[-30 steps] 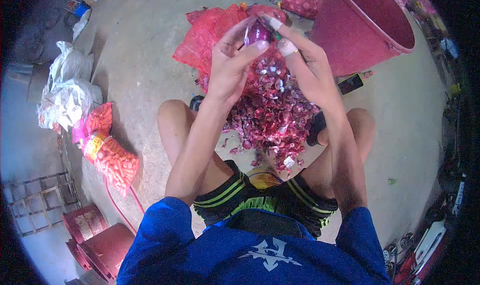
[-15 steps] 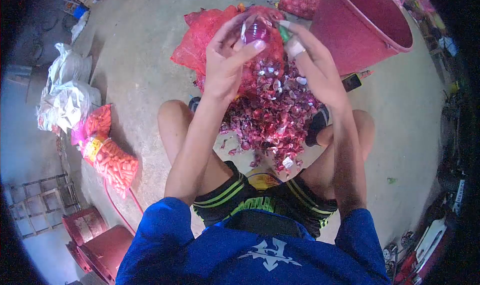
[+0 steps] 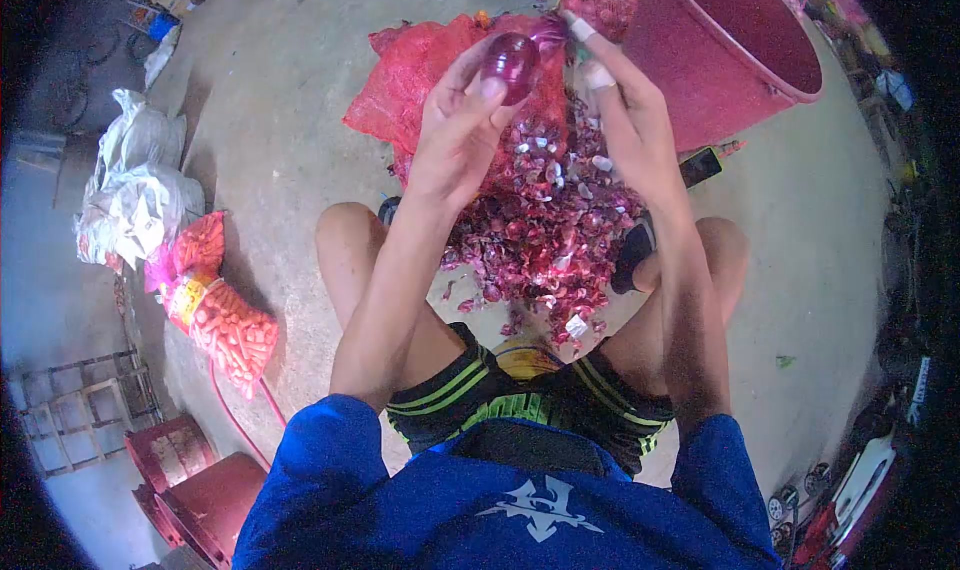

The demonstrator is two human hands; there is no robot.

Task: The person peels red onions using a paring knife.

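A shiny purple-red onion (image 3: 511, 67) is held between the thumb and fingers of my left hand (image 3: 462, 120). Just right of it, my right hand (image 3: 628, 110) has pale wraps on its thumb and a finger. Those fingertips are at a strip of purple skin (image 3: 548, 34), and a small green-handled thing, partly hidden, is in that hand. Beneath both hands lies a heap of loose onion skins (image 3: 545, 220) on the floor. Behind my left hand rests a red mesh sack (image 3: 400, 85).
A large red tub (image 3: 690, 65) stands at the upper right, with another mesh sack (image 3: 598, 8) beside it. A phone (image 3: 701, 168) lies near the tub. White sacks (image 3: 145, 205) and a bag of orange pieces (image 3: 232, 330) are at the left. My bent legs flank the heap.
The onion now shows a smooth, bare face in my left hand. My right fingers have moved slightly up and away from it, with purple skin stretched or loose between the hands.
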